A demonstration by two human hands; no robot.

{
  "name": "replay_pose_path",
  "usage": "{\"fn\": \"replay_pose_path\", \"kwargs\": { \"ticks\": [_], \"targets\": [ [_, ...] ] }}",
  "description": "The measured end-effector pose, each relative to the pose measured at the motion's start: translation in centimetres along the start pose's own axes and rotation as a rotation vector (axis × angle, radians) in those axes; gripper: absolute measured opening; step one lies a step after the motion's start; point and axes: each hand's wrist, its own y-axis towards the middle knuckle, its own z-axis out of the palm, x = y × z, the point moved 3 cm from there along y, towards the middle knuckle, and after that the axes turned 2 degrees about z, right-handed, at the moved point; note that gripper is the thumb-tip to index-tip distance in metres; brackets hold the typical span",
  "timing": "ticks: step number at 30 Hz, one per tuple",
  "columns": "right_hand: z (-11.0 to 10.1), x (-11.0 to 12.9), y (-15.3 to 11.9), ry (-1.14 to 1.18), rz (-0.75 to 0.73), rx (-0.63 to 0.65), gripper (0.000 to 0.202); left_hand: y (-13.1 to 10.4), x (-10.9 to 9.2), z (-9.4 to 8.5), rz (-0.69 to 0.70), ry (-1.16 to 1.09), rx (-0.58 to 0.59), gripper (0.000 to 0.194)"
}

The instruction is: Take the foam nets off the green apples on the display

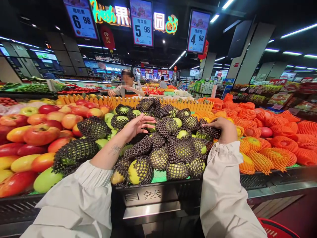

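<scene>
White sleeves [223, 188] with gathered cuffs run forward from me on both sides, and at the lower right corner a red basket [276, 228] shows its rim. Past the sleeves, my left hand [140, 127] is above the middle of a heap of green apples [182, 150] in black foam netting, its fingers loosely spread and holding nothing that I can see. I cannot tell whether its fingertips brush the netting beneath them. My right hand [224, 127] is bent at the wrist over the heap's right edge, fingers reaching left across one dark-netted fruit [210, 132]; my thumb is hidden, so I cannot tell whether the grip is closed on it.

The heap fills the middle of the stand, with green matting [159, 176] visible at its front edge, above a metal plate [148, 194] bearing characters. Two larger netted pieces lie beside my left forearm, against red-and-yellow apples [41, 135]. On the right are oranges [252, 143] in orange netting, then fruit in red netting [284, 143]. Behind the heap stands a yellow picket fence [85, 100], with a person [138, 90] beyond it.
</scene>
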Motion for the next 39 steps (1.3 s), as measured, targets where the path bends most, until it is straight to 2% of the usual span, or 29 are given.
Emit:
{"fn": "replay_pose_path", "kwargs": {
  "ticks": [5,7,9,11,14,16,17,18,19,21,24,27,30,33,36,39],
  "targets": [
    [1.1,1.5,-0.2,-0.080,-0.073,0.179,0.048,0.1,0.0,-0.6,0.017,-0.001,-0.094,0.056],
    [1.1,1.7,-0.5,-0.101,-0.051,0.176,0.047,0.2,-0.2,-1.2,0.056,0.004,-0.186,0.052],
    [0.7,1.7,-0.9,-0.083,-0.010,0.108,0.047,0.1,-0.5,-1.8,0.116,0.011,-0.309,0.043],
    [0.0,2.0,-1.5,-0.013,0.050,-0.076,0.050,0.0,-0.9,-2.4,0.170,0.019,-0.434,0.036],
    [-1.4,3.7,-3.8,0.184,0.056,-0.579,0.052,-0.1,-1.3,-3.3,0.192,0.038,-0.583,0.031],
    [-1.7,5.7,-5.9,0.322,-0.109,-0.929,0.044,-0.1,-1.3,-4.0,0.153,0.097,-0.646,0.029],
    [-1.4,6.8,-6.9,0.368,-0.228,-1.052,0.041,-0.1,-1.3,-4.4,0.123,0.171,-0.665,0.027],
    [-1.0,8.0,-7.8,0.396,-0.351,-1.122,0.039,-0.2,-1.3,-4.9,0.091,0.290,-0.681,0.025],
    [-0.4,9.1,-8.4,0.408,-0.477,-1.138,0.038,-0.4,-1.3,-5.5,0.058,0.452,-0.698,0.022],
    [1.1,11.0,-8.8,0.417,-0.693,-1.073,0.043,-1.0,-1.6,-6.8,-0.014,0.824,-0.747,0.016],
    [2.9,12.4,-8.2,0.416,-0.855,-0.941,0.052,-2.3,-2.1,-8.5,-0.193,1.179,-0.844,0.015],
    [3.3,12.0,-7.0,0.459,-0.795,-0.989,0.046,-3.0,-2.3,-9.4,-0.352,1.248,-0.873,0.020],
    [2.6,10.5,-6.0,0.566,-0.596,-1.154,0.037,-2.8,-1.9,-9.5,-0.406,1.262,-0.806,0.023],
    [2.2,9.5,-5.3,0.625,-0.485,-1.227,0.025,-2.2,-1.1,-9.6,-0.450,1.281,-0.721,0.026],
    [2.3,9.5,-4.8,0.630,-0.513,-1.196,0.024,-1.9,-0.4,-9.8,-0.463,1.302,-0.680,0.030],
    [2.7,9.8,-4.2,0.632,-0.576,-1.102,0.030,-1.7,-0.1,-9.8,-0.471,1.319,-0.661,0.031]
  ]
}}
